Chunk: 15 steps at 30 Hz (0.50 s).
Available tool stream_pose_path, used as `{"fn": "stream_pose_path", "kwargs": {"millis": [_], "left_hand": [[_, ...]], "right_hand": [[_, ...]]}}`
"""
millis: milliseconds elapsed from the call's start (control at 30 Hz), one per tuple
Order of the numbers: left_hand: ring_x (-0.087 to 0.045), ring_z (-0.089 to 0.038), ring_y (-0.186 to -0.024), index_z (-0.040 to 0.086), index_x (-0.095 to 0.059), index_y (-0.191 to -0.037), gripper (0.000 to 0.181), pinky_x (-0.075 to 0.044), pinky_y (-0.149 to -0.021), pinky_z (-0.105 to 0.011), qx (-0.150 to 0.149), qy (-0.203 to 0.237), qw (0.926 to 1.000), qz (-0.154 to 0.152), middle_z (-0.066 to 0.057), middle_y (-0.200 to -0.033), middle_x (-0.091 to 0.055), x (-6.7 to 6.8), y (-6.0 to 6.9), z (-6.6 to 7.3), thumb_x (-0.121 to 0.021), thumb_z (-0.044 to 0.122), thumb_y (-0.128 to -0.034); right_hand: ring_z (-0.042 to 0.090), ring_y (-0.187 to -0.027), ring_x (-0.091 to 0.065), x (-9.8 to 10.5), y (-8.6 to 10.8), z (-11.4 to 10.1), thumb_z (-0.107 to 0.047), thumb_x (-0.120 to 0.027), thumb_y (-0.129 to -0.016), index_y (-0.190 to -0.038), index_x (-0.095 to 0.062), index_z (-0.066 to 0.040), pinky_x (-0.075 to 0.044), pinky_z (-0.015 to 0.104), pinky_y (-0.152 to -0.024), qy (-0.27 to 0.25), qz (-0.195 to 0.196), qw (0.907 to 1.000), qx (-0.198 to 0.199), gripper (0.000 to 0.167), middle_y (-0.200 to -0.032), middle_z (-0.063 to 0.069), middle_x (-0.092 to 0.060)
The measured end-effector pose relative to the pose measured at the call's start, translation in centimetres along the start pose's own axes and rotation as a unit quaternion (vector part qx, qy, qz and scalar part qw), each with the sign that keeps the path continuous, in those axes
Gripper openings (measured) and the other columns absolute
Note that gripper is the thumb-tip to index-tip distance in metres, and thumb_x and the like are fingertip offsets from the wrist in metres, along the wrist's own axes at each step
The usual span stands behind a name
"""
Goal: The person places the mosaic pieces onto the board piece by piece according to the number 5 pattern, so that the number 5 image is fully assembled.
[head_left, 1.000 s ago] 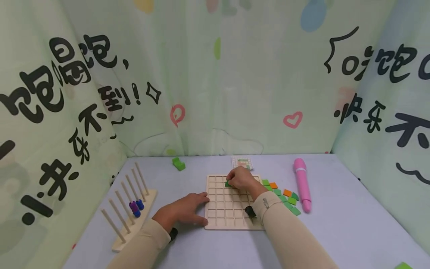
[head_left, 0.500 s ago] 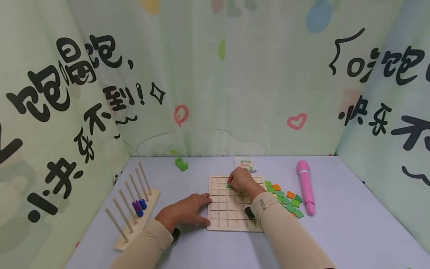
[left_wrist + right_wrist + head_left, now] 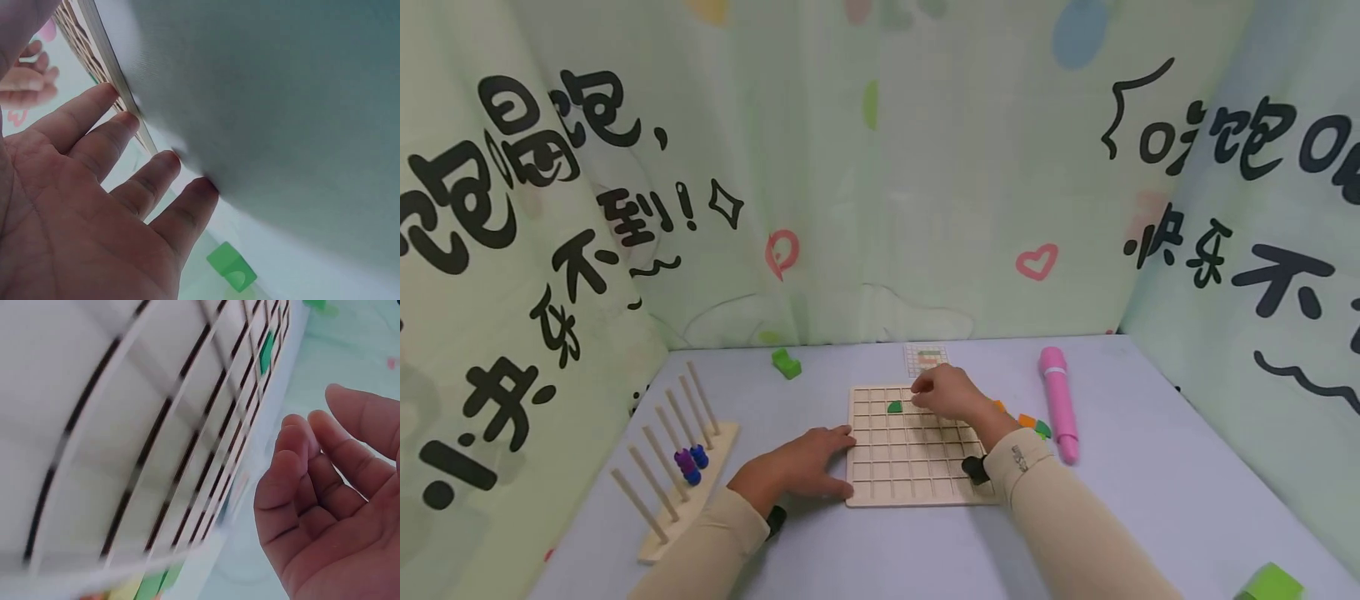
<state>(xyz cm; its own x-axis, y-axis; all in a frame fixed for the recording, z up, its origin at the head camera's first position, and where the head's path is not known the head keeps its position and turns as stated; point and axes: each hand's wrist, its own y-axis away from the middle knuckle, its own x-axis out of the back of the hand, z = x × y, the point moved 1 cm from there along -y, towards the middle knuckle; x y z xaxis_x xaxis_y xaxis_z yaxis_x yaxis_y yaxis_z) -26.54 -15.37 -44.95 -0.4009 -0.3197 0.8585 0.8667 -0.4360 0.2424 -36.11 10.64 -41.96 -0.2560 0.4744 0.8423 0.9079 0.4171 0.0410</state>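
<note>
On the table lies a square wooden grid board [image 3: 887, 467]. One green tile [image 3: 895, 407] with a rounded side sits in a cell near its far edge; the right wrist view also shows this green tile [image 3: 267, 353]. My left hand [image 3: 801, 467] touches the board's left edge, its fingers extended in the left wrist view. Over the board's far right part hovers my right hand [image 3: 953, 393], to the right of the tile. In the right wrist view its loosely bent fingers [image 3: 278, 481] hold nothing. Orange and green tiles [image 3: 1027, 421] lie right of the board, partly hidden by my right arm.
Left of the board is a wooden peg stand [image 3: 707, 467] with purple and blue beads. A printed grid card [image 3: 927, 358] lies behind the board. A pink stick-shaped object [image 3: 1060, 404] is at right. Green blocks lie far left [image 3: 786, 363] and near right [image 3: 1273, 582].
My right hand has let go of the green tile, which now lies uncovered on the board, and has shifted right. My left hand stays at the board's edge. The head view has swung slightly.
</note>
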Motion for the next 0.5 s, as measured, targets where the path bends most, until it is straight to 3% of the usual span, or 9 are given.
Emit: {"fn": "stream_pose_path", "kwargs": {"millis": [300, 500], "left_hand": [[-0.034, -0.033, -0.154, 0.011, -0.051, -0.152, 0.075, -0.034, -0.123, -0.051, 0.005, 0.006, 1.0000, 0.000, -0.007, -0.168, -0.035, 0.3, 0.2, -0.1, -0.083, 0.036, -0.0884], [-0.034, -0.033, -0.154, 0.009, -0.052, -0.151, 0.075, -0.034, -0.123, -0.051, 0.001, 0.010, 0.9999, 0.000, -0.008, -0.168, -0.036, 0.3, 0.4, 0.3, -0.083, 0.034, -0.0876]], "right_hand": [[0.028, -0.100, -0.065, 2.8, 1.7, 5.1, -0.018, -0.067, -0.099, -0.114, -0.075, 0.000, -0.057, 0.044, -0.087, 0.014, 0.033, 0.9970, -0.069, 0.025, -0.113, 0.014, -0.073], [0.030, -0.104, -0.062, 4.0, 2.9, 7.5, -0.015, -0.064, -0.099, -0.123, -0.070, 0.004, -0.056, 0.046, -0.093, 0.005, 0.028, 0.9916, -0.126, 0.031, -0.123, 0.021, -0.069]]}}
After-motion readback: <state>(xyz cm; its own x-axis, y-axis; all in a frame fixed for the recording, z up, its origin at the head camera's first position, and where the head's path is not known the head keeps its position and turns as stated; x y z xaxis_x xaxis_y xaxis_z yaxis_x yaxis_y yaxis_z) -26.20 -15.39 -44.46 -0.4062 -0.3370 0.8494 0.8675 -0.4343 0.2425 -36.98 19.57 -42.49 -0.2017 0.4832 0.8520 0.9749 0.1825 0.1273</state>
